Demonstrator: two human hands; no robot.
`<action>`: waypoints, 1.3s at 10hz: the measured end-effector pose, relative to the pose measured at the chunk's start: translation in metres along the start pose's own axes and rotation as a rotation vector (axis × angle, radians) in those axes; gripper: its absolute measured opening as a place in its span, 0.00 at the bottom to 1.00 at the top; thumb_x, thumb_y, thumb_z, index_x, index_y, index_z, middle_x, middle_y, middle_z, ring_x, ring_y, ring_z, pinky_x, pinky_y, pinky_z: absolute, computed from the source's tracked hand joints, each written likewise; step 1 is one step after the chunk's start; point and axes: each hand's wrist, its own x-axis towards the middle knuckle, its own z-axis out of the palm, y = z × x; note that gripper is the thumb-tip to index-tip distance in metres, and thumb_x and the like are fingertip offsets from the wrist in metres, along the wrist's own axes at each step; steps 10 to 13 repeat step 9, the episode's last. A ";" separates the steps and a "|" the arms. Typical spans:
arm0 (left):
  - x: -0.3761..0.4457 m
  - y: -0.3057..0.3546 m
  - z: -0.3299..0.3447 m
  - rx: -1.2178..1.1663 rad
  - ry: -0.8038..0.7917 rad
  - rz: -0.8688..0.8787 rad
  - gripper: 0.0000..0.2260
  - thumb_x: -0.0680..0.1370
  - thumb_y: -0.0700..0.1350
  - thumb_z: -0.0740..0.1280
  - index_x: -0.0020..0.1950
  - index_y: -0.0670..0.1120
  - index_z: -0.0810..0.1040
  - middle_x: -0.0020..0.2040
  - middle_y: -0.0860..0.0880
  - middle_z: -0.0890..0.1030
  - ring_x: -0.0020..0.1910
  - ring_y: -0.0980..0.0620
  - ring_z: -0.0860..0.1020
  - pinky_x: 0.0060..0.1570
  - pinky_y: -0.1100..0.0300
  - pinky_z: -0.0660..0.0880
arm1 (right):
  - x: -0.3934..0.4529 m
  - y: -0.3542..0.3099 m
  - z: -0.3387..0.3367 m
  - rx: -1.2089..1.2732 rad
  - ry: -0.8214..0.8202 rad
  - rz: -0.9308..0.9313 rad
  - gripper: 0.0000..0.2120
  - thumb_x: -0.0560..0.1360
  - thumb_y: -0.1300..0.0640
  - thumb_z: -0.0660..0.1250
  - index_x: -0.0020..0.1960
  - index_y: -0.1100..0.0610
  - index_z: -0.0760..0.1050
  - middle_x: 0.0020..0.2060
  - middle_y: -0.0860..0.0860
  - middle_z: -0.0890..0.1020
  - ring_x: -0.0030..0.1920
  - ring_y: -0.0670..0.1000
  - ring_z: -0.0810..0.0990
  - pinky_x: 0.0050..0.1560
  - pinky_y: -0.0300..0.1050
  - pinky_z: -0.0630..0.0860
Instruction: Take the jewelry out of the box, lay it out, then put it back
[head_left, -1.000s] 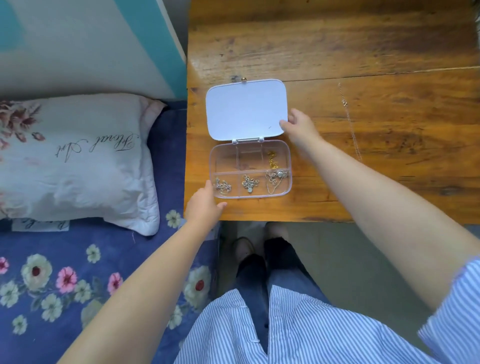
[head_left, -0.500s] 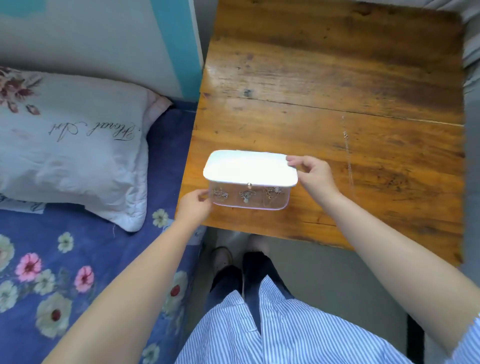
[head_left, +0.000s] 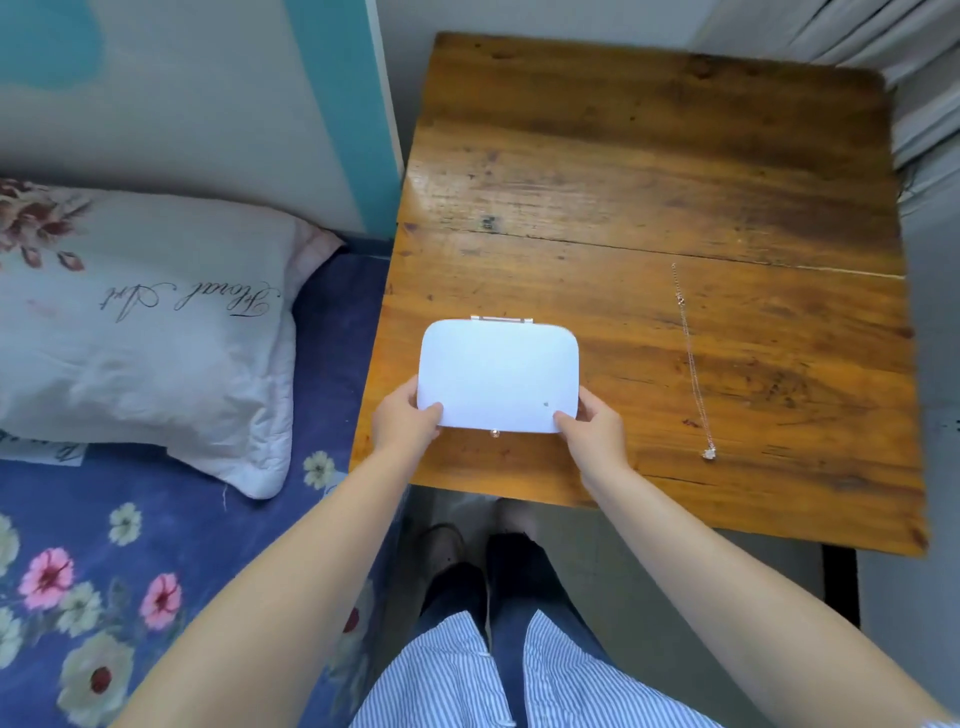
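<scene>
Near the front-left corner of the wooden table (head_left: 649, 171), a white jewelry box (head_left: 498, 376) with its lid down, small clasp knob (head_left: 496, 433) facing the front edge, hinge (head_left: 501, 319) at the far side. Left hand (head_left: 402, 423) curled round the near-left corner of the box, thumb on top of the lid, other fingers out of sight below. Right hand (head_left: 595, 428) likewise at the near-right corner, thumb pressing the lid. Both holding the box, not spread wide. Whether the clasp is latched: cannot tell.

Toward the right edge, well apart from the box, a thin chain necklace (head_left: 693, 364) laid out straight, pendant end nearest the front edge.

Risks, as a judgement: box close to the front-left corner, so a careless push or slipped grip likely to send it off the table, contents spilling if unlatched. Necklace not yet back inside, easily forgotten with the lid shut, or snagged and dragged by a passing sleeve or forearm. Contents unseen under the opaque lid.
</scene>
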 end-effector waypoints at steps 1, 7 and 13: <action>0.012 0.026 -0.001 0.002 0.032 0.049 0.20 0.76 0.32 0.61 0.66 0.45 0.73 0.54 0.48 0.77 0.47 0.48 0.76 0.49 0.55 0.79 | 0.019 -0.025 -0.001 0.047 0.030 -0.031 0.19 0.72 0.69 0.61 0.61 0.58 0.74 0.53 0.52 0.81 0.54 0.52 0.76 0.54 0.48 0.75; 0.203 0.182 -0.003 0.169 0.015 0.350 0.13 0.74 0.38 0.65 0.35 0.54 0.73 0.44 0.48 0.74 0.54 0.39 0.78 0.57 0.45 0.77 | 0.196 -0.162 0.047 0.122 0.248 -0.210 0.17 0.74 0.66 0.58 0.59 0.55 0.76 0.50 0.51 0.80 0.56 0.55 0.77 0.57 0.50 0.75; 0.208 0.170 0.002 0.266 -0.010 0.435 0.16 0.79 0.43 0.62 0.66 0.42 0.72 0.55 0.44 0.78 0.57 0.45 0.74 0.55 0.56 0.71 | 0.204 -0.155 0.042 0.028 0.196 -0.267 0.18 0.76 0.64 0.58 0.64 0.56 0.71 0.58 0.51 0.79 0.58 0.51 0.75 0.56 0.42 0.71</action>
